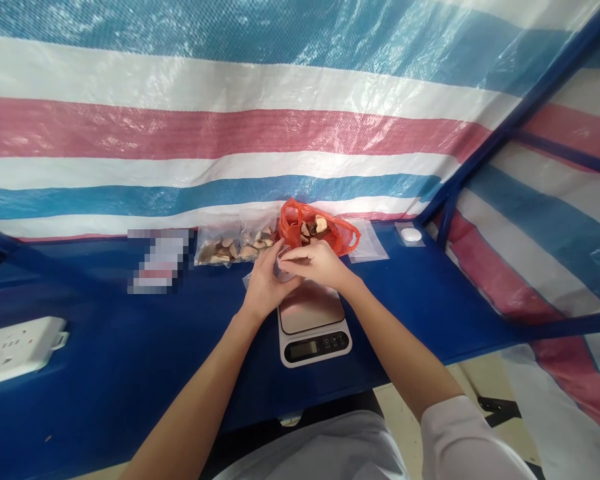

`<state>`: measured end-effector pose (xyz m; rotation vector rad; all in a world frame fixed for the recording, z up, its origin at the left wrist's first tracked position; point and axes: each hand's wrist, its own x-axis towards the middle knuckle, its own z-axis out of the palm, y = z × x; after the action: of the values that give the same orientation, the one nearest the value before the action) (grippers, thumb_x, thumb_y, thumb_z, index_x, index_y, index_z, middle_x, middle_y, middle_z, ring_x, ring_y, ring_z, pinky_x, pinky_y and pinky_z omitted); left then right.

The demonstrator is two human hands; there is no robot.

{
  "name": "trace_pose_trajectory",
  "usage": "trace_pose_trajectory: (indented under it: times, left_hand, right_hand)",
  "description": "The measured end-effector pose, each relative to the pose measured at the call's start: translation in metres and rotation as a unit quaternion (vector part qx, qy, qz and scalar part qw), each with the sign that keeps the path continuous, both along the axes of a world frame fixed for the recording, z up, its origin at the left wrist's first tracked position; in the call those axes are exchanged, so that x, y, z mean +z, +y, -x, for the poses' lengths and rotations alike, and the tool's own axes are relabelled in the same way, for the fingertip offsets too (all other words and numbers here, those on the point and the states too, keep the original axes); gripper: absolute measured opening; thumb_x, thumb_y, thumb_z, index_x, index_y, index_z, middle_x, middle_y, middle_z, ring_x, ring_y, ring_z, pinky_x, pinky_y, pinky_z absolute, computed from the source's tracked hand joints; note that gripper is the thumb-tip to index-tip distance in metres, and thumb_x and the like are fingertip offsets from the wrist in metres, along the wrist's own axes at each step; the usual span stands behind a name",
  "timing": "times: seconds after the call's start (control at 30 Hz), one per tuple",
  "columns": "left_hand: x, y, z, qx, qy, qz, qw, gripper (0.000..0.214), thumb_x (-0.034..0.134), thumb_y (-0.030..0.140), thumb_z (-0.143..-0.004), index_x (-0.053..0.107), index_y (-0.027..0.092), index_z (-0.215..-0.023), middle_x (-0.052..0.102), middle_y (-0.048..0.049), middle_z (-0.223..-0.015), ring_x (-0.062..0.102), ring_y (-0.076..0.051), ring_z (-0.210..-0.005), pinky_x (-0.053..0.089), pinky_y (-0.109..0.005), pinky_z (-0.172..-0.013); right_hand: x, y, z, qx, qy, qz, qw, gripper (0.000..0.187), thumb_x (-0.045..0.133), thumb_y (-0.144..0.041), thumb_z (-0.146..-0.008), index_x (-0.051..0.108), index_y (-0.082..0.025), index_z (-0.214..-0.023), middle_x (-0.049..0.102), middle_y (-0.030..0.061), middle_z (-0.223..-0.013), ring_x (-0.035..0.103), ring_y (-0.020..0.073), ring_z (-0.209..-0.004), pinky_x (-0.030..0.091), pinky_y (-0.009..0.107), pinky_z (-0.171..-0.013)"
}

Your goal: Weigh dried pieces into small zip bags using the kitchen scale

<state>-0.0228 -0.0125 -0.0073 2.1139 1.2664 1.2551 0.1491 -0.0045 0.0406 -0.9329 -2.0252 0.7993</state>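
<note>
Spread beneath the fingers (303, 252), blue table (170, 360); partly under them and on their near side, white scale (314, 317); just beyond them, open red bag (291, 223). Held between half-curled left hand (266, 281) and right hand (326, 265), pinched almost closed, small clear bag (286, 268). Probably in the step of opening this bag, so calling next for gentle parting of its mouth.

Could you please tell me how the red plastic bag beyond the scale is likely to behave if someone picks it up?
The red plastic bag would probably sag and crumple, since its thin film looks wrinkled. Its open mouth shows loose slices, so they might shift, or spill if it tips.
</note>
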Motion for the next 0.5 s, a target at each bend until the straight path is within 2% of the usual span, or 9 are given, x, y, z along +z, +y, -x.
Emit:
trace_pose_trajectory:
  times: [0.1, 0.2, 0.37, 0.5]
  left_hand:
    - [0.002, -0.001, 0.000, 0.006, -0.009, -0.007, 1.000, 0.065, 0.075, 0.038, -0.077, 0.055, 0.021, -0.138, 0.071, -0.0108, -0.127, 0.065, -0.030, -0.121, 0.052, -0.047, -0.105]
    - [0.002, -0.001, 0.001, 0.026, -0.029, -0.013, 0.999, 0.060, 0.075, 0.042, -0.079, 0.059, 0.021, -0.133, 0.072, -0.0103, -0.124, 0.067, -0.029, -0.117, 0.053, -0.046, -0.103]
    - [-0.001, 0.001, 0.006, 0.042, -0.039, 0.009, 0.998, 0.063, 0.077, 0.047, -0.078, 0.060, 0.020, -0.134, 0.073, -0.0100, -0.122, 0.070, -0.027, -0.111, 0.054, -0.044, -0.102]
    - [-0.001, 0.003, 0.010, 0.047, -0.027, 0.024, 0.998, 0.065, 0.077, 0.047, -0.078, 0.061, 0.019, -0.134, 0.072, -0.0108, -0.126, 0.070, -0.028, -0.113, 0.052, -0.043, -0.105]
  right_hand:
    - [0.000, 0.002, -0.003, -0.007, -0.019, -0.016, 1.000, 0.018, 0.066, -0.032, -0.090, 0.081, -0.022, -0.090, 0.078, 0.0001, -0.082, 0.067, 0.0153, -0.070, 0.052, 0.027, -0.072]
    - [0.000, 0.007, -0.011, -0.025, -0.015, -0.010, 1.000, 0.022, 0.064, -0.036, -0.092, 0.081, -0.021, -0.092, 0.077, 0.0009, -0.082, 0.066, 0.0154, -0.071, 0.051, 0.026, -0.070]
    - [0.003, 0.018, -0.035, -0.079, -0.045, -0.010, 0.996, 0.023, 0.066, -0.037, -0.090, 0.081, -0.020, -0.093, 0.075, 0.0005, -0.078, 0.063, 0.0146, -0.069, 0.049, 0.026, -0.068]
    - [0.007, 0.030, -0.054, -0.105, -0.087, 0.012, 0.991, 0.026, 0.065, -0.039, -0.091, 0.081, -0.020, -0.096, 0.076, 0.0013, -0.081, 0.066, 0.0153, -0.072, 0.048, 0.026, -0.071]
